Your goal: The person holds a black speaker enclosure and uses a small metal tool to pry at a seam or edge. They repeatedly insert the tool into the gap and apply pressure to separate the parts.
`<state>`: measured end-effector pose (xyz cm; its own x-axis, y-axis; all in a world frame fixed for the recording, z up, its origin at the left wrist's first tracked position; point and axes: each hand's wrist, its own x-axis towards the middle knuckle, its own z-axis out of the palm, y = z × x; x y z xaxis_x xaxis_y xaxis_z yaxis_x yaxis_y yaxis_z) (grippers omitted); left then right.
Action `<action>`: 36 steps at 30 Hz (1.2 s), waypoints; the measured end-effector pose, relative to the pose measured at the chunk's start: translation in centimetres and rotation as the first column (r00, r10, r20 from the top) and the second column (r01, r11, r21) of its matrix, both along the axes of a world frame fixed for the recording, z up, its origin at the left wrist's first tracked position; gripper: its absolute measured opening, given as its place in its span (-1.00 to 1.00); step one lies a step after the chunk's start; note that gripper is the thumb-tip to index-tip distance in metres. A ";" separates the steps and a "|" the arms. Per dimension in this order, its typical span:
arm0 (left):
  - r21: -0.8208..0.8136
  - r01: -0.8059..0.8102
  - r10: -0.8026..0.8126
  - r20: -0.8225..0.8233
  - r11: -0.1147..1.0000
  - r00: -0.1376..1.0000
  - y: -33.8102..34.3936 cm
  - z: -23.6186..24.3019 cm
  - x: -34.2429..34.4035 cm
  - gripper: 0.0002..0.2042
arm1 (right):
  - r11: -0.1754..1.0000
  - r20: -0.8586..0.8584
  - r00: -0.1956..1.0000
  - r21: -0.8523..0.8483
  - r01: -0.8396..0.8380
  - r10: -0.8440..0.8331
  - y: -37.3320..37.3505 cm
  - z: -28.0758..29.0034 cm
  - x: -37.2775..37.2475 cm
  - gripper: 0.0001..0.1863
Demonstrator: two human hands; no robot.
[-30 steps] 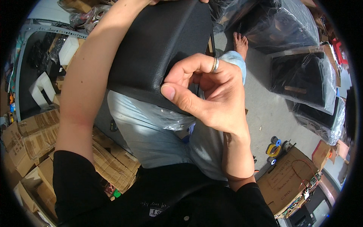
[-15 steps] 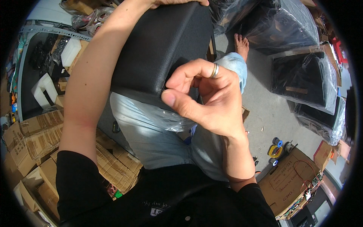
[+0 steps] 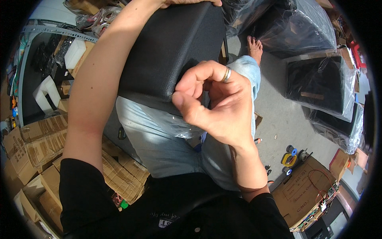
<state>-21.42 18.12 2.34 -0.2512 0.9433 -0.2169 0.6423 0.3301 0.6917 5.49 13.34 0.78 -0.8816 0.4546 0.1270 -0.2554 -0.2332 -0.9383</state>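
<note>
A large black box [image 3: 159, 51] with a textured, leather-like surface and rounded edges rests across my lap, over the jeans. My left hand [image 3: 189, 2] lies along its far edge, gripping it there, with most of the fingers cut off by the picture's top. At the box's near right corner is my right hand [image 3: 223, 99], its thumb and forefinger brought together in a pinch against the edge. Whatever is between those fingertips is too small or hidden to make out. Clear plastic film [image 3: 175, 125] hangs below the box, over my leg.
Several black boxes wrapped in clear plastic [image 3: 318, 83] stand to the right. Tape rolls [image 3: 289, 159] and a flat cardboard carton [image 3: 306, 189] with wired circuit boards lie at the lower right. Cardboard boxes [image 3: 38, 139] are piled at left, near a metal-framed shelf [image 3: 30, 79].
My right thumb and forefinger have shifted very slightly along the corner and come closer together. The left hand and the box have barely moved.
</note>
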 end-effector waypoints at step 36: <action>-0.006 0.008 -0.008 -0.051 1.000 0.999 -0.4 0.1 0.1 -0.27 | 0.999 -0.059 0.998 0.014 -0.028 0.029 0.1 -1.1 0.5 -0.81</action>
<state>-21.34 17.73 2.48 -0.2544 0.9441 -0.2094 0.6793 0.3286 0.6561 6.03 13.45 -0.29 -0.8850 0.4271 0.1856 -0.3043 -0.2288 -0.9247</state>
